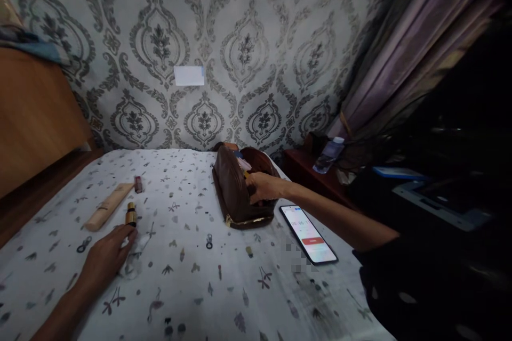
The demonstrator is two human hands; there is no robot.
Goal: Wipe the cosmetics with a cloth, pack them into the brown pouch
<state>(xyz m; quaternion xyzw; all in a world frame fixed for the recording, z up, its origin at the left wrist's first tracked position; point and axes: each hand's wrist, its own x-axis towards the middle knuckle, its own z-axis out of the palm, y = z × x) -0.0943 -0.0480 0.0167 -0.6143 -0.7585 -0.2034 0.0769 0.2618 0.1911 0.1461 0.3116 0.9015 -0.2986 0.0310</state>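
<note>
the right hand point(266, 187) reaches into the unzipped brown bag point(232, 186), which stands on the patterned white sheet point(192, 282) near the wall, its fingers partly hidden inside, so whether they grip anything cannot be told. the left hand point(104, 251) is at the lower end of the small gold-topped bottle point(130, 217), and whether its fingers close on it is unclear; a beige tube point(106, 210) lies just beside, and a lit phone point(308, 234) lies near the bag.
</note>
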